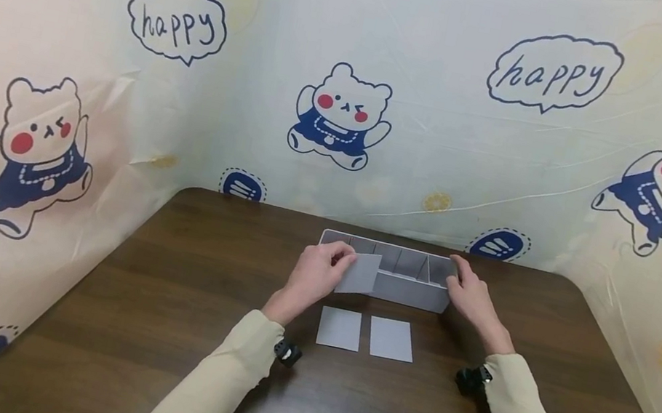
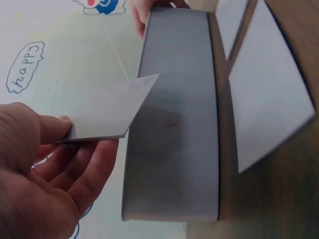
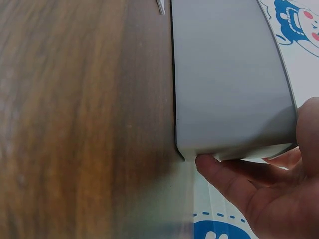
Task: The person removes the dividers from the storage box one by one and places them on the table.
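Note:
A long grey divided box [image 1: 409, 293] with an open top stands toward the back of the table, thin partitions splitting it into several compartments. Near its left half, my left hand [image 1: 319, 271] pinches a thin pale square panel [image 1: 361, 274] between thumb and fingers. In the left wrist view this panel [image 2: 107, 112] is tilted beside the box's upper edge. At the box's right end, my right hand [image 1: 471, 298] holds the end wall, with the thumb by the rim. Fingers [image 3: 224, 179] press against the outside of that end in the right wrist view.
Two similar panels, a left one [image 1: 340, 328] and a right one [image 1: 392, 339], lie flat side by side in front of the box. The brown wooden table [image 1: 164, 325] is bounded by a printed cloth backdrop [image 1: 437, 129] behind and at both sides.

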A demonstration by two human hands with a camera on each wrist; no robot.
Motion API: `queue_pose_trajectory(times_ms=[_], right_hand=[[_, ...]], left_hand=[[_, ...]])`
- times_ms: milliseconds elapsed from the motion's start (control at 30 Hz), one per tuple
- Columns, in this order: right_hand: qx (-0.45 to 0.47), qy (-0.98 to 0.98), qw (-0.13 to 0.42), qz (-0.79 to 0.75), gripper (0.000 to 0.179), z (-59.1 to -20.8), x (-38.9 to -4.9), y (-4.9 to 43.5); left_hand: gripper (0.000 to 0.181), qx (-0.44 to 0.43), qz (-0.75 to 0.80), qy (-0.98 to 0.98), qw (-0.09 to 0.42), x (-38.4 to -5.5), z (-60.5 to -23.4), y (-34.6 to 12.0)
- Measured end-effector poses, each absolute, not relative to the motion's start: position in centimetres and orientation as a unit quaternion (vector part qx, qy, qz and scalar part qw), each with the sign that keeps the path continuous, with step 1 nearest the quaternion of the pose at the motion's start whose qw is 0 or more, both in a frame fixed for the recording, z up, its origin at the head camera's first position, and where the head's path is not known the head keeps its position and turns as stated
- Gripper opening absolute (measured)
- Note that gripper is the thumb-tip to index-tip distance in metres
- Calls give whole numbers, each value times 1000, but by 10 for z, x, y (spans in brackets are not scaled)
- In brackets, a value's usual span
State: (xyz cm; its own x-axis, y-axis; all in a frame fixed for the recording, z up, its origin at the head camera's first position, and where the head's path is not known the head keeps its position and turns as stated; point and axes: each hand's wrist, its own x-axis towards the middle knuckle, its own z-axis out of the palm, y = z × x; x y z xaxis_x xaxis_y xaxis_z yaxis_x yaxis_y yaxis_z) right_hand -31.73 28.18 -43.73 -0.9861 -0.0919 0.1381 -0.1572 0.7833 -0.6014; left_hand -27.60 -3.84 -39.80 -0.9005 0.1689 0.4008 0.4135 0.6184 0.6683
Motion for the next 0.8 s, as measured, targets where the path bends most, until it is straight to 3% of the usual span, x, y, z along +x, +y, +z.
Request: queue_pose_trajectory(times_ms=[400, 800], right_hand=[[69, -941, 43, 328, 52, -437, -317, 282], [72, -940, 48, 329, 52, -439, -318, 282]], left_hand=[[16, -151, -400, -896, 121, -267, -400, -55], [21, -157, -379, -904, 122, -259, -402, -70]])
